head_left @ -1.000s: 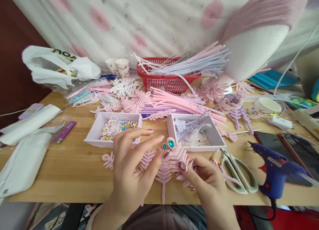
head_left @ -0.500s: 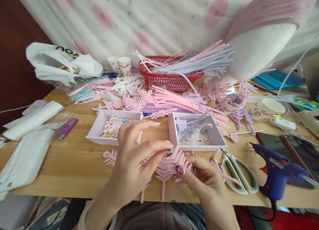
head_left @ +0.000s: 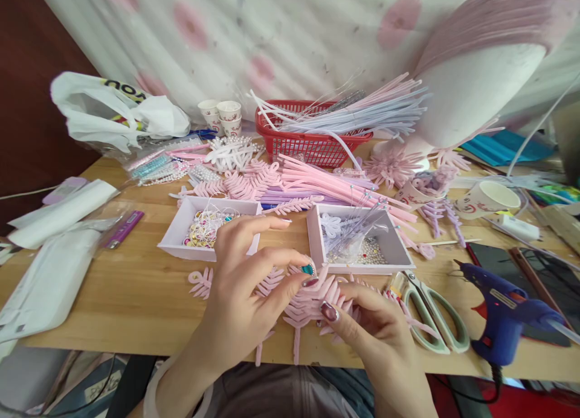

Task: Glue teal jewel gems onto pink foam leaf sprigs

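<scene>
Between the thumb and index finger of my left hand is a small teal gem with a pale beaded rim. Its other fingers are raised. My right hand pinches a pink pipe-cleaner piece shaped like feathery leaves, thumb on top. The gem is close above the upper edge of this piece; whether they touch I cannot tell. More pink leaf sprigs lie on the table behind my left hand. Part of the pink piece is hidden by my fingers.
Two white boxes, one of gem settings and one of pearls and pins, stand just beyond my hands. Scissors and a blue glue gun lie at right. Pink pipe cleaners and a red basket are farther back.
My left fingers have turned the gem so that its teal face now shows. Both hands stay nearly in place, and the whole view has shifted slightly.
</scene>
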A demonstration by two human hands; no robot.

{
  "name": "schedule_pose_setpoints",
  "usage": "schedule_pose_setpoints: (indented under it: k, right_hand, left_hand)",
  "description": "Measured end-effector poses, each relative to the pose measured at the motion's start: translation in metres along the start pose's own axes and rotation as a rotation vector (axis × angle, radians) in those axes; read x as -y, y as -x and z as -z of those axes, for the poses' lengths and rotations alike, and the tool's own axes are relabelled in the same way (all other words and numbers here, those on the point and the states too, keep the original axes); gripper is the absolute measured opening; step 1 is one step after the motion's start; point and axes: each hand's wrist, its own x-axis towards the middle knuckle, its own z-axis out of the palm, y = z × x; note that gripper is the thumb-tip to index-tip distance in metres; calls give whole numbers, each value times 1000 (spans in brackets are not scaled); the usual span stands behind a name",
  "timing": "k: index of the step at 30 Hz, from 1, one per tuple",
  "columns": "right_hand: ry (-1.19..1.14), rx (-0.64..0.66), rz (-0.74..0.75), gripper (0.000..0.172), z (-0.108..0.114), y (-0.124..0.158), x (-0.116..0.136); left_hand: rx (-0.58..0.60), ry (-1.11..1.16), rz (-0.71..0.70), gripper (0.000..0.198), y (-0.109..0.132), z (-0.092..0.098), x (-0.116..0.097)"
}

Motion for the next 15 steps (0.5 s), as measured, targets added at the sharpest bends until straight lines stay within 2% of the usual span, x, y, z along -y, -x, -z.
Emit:
schedule_pose_setpoints:
  k: [8,12,15]
  right_hand:
    - [41,-14,59,12,-3,-1,1]
    - [-39,0,-81,20,-6,-5,5]
    - [-59,8,-116,23,-7,-7,7]
  left_hand:
    - [-15,50,42,15,1,-1,1]
    - [-23,158,85,14,3,0,3]
    - [-59,228,115,18,5,2,6]
